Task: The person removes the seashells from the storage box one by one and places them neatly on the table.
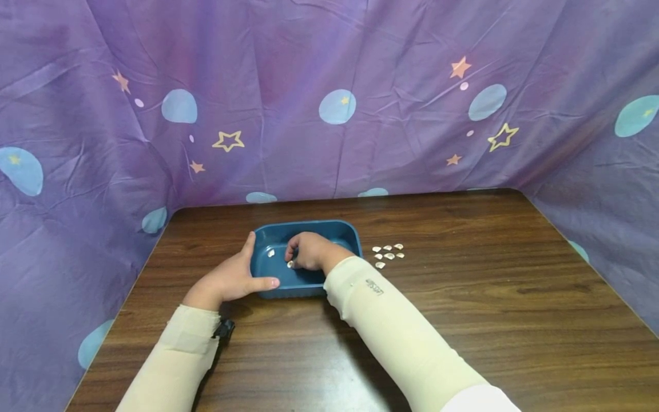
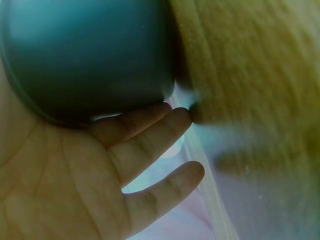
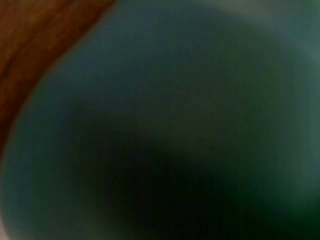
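A blue rectangular plastic basin (image 1: 309,286) stands on the table. My left hand (image 1: 231,278) rests against its left side, the thumb lying along the front rim. In the left wrist view the fingers (image 2: 150,142) are straight and spread beside the basin wall (image 2: 100,60). My right hand (image 1: 310,252) reaches down inside the basin, where its fingertips pinch a small whitish seashell (image 1: 290,264) close to the floor. Another seashell (image 1: 271,253) lies in the basin's left part. The right wrist view is dark and blurred, with the basin wall (image 3: 165,75) filling most of it.
Several small seashells (image 1: 389,256) lie in short rows on the wooden table (image 1: 489,286), to the right of the basin. A purple cloth (image 1: 288,149) with stars and ovals hangs behind and at both sides of the table.
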